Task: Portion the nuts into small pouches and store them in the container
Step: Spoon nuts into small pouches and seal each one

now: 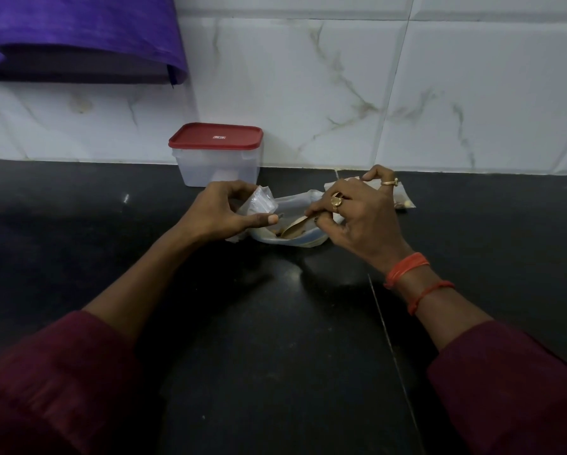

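The fingers of the left hand curl round a small clear pouch, pinching it against the thumb with its open end turned toward the middle. The fingers of the right hand grip the handle of a spoon, whose tip dips into a shallow dish that rests on the dark surface between the two hands. A few dark nuts show in the dish beside the spoon. How many are there is hard to tell, though it looks like few. Crumpled clear plastic rises just behind the dish.

Beyond the right hand, and partly hidden by it, lies a second pouch with something brown inside, probably a portion already made. Farther back, against the tiled wall, stands the container with its red lid on. Whether anything is inside cannot be told through its cloudy side.

I judge the work to be in the portioning stage: one pouch seems filled, another is about to take a spoonful, and sealing, opening the container and storing the pouches are not yet done.
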